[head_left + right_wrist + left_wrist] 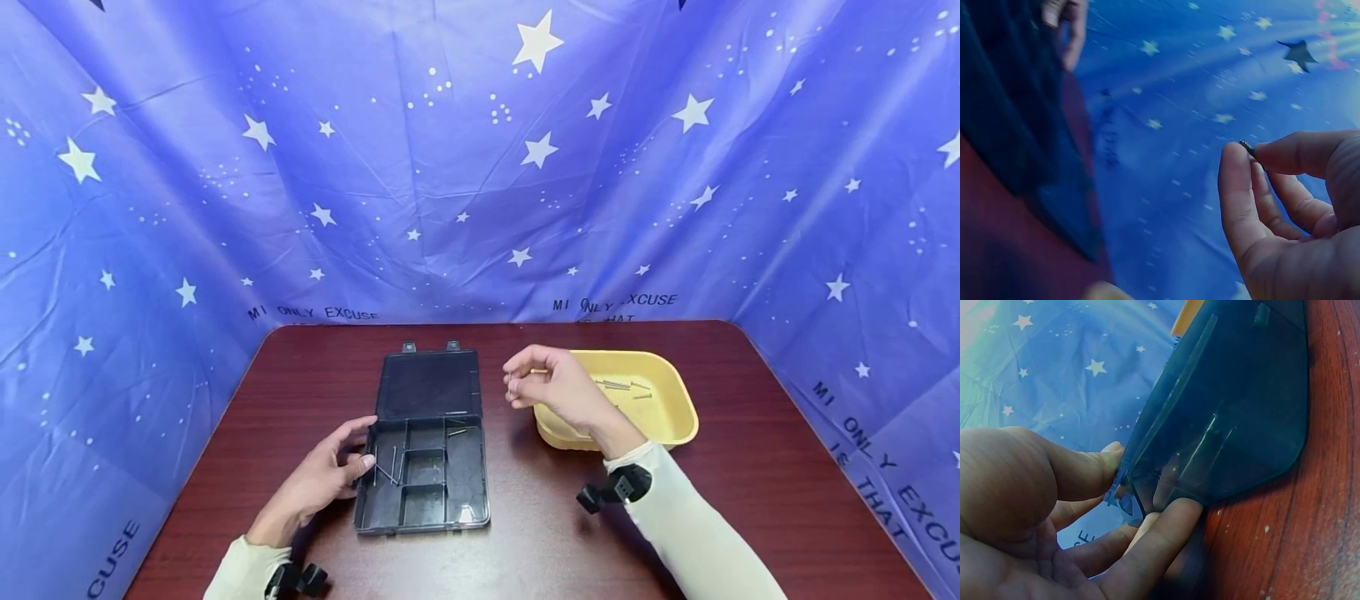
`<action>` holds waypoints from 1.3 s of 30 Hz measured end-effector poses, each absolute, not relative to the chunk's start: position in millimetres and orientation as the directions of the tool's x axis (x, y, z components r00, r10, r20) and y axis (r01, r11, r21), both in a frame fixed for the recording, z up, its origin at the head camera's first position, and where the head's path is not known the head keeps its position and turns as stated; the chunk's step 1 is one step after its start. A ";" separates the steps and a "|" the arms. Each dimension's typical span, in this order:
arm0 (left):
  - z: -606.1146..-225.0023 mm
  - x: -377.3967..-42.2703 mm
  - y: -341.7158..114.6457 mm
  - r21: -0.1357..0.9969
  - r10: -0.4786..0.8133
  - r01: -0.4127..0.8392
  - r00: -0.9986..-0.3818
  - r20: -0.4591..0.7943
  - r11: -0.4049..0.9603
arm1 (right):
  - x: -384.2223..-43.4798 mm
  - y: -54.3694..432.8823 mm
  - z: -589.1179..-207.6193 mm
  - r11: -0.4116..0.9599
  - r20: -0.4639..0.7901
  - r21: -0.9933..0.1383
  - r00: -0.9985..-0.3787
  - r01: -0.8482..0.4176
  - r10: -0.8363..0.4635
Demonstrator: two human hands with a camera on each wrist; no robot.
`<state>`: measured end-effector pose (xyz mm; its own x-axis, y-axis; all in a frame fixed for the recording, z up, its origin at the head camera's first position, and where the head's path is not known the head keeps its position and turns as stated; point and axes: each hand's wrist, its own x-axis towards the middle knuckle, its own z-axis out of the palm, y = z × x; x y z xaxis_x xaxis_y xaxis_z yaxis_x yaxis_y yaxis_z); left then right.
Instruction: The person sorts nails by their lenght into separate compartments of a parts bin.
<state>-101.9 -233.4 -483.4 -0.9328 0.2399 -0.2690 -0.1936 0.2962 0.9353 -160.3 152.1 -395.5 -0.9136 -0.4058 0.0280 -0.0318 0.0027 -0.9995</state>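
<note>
A dark translucent compartment box (467, 475) lies with its lid (429, 383) folded back on the table. My left hand (318, 479) grips the box's left wall, thumb over the edge; in the left wrist view the fingers (1157, 550) press its outside. Long screws (390, 467) lie in the left compartment, and shorter ones (457, 432) in the right compartment. Between thumb and fingertips, my right hand (562, 390) pinches a small screw (1247, 148), its threaded end showing. That hand hovers by the left rim of a yellow basin (678, 417), right of the box.
Several loose screws (618, 385) lie in the basin. The reddish-brown wooden table (540, 533) ends at the back against a blue star-printed cloth (450, 167), which also hangs at both sides.
</note>
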 end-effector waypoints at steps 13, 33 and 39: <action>-484.0 -103.0 -235.1 0.936 0.239 -0.194 -0.933 -0.268 0.293 | -135.4 110.9 -454.9 0.037 -0.079 -0.997 -0.853 0.070 -0.517; -484.8 -107.6 -238.2 0.944 0.262 -0.192 -0.928 -0.264 0.269 | -131.9 121.8 -461.1 0.038 -0.108 -0.994 -0.862 0.102 -0.496; -486.2 -109.0 -237.9 0.941 0.266 -0.190 -0.926 -0.266 0.280 | -133.0 138.9 -452.9 0.019 -0.065 -0.998 -0.888 0.063 -0.455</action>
<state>-109.0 -237.9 -486.2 -0.9265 0.2663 -0.2661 -0.1896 0.2805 0.9410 -133.0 138.9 -452.9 -0.8880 -0.4553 -0.0651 0.0632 0.0194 -0.9978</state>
